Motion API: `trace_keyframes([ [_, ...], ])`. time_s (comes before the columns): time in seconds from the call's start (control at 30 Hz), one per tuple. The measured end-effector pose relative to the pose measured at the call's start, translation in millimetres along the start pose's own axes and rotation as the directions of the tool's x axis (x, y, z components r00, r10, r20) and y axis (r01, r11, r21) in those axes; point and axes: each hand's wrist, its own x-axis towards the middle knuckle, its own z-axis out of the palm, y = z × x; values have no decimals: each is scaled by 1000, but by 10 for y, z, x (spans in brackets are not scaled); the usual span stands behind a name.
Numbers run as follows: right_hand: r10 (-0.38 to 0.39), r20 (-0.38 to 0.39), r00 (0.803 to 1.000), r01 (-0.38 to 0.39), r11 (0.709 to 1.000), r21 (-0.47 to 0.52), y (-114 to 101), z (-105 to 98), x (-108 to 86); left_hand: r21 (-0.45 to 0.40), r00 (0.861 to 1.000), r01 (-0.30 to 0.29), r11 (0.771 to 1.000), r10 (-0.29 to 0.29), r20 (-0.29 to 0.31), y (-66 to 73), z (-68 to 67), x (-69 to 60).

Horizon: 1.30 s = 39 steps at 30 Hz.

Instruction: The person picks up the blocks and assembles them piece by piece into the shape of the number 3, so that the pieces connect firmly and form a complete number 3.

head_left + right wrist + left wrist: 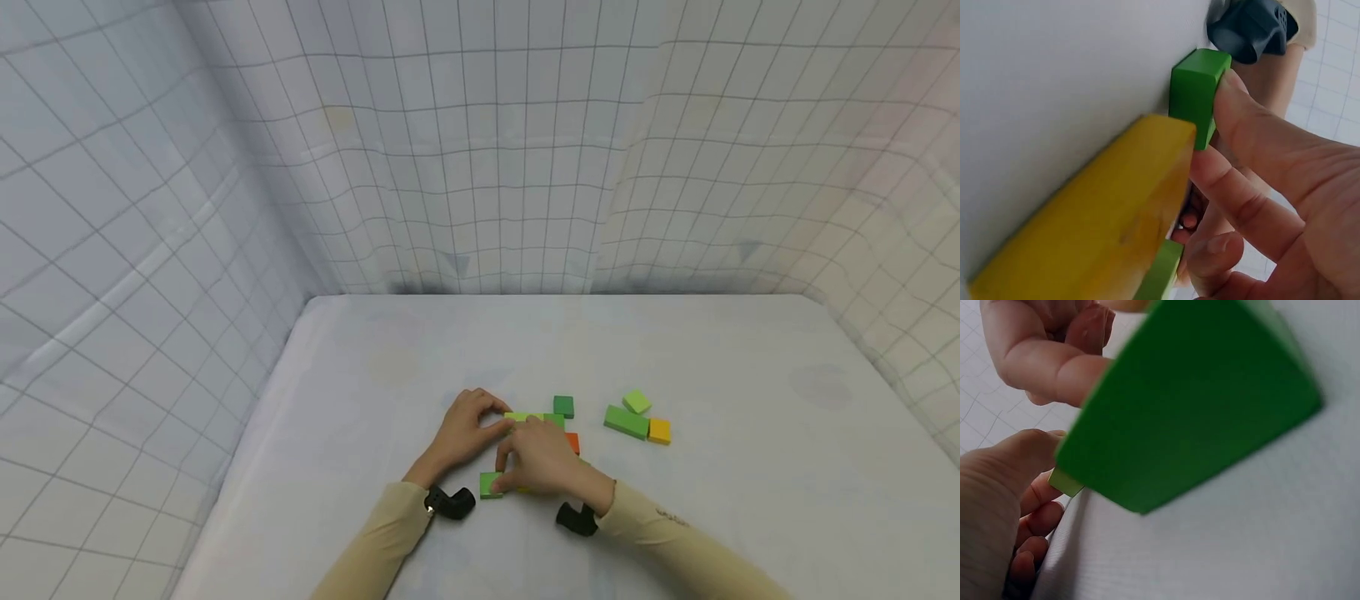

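Pinching a green block (489,483) just left of a yellow block (1094,203), the right hand (543,457) lay nearer than the left hand (463,432), which gripped the left end of a lime block (519,416). Farther right sat an amber block (659,432).

Clock directions run from the lime block (523,415): a mid-green block (490,485) at seven, a yellow block (1091,212) at six, an orange-red block (573,442) at four; toward three, a dark green block (564,407), a green bar (626,422), a light green block (637,402) and a golden-orange block (659,431). Sleeves (667,533) are beige, wrist cameras (456,504) black. Plain white tabletop (405,342); at twelve, white curtain (480,150) with thin dark grid lines.
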Motion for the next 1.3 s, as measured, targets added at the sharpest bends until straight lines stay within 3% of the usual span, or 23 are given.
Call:
trace_keyframes([
  [0.4, 82, -8, 997, -82, 996, -17, 66, -7, 12, 22, 1000, -22, 1000, 22, -6, -27, 17, -1],
  [0.57, 114, -21, 993, -114, 993, -32, 87, 15, 4, 14, 1000, -5, 1000, 5, -10, -19, 12, 1],
  [1.3, 137, -66, 988, -138, 990, -13, 85, 45, -82, 13, 1000, -6, 1000, 6, -15, -7, 18, -1],
])
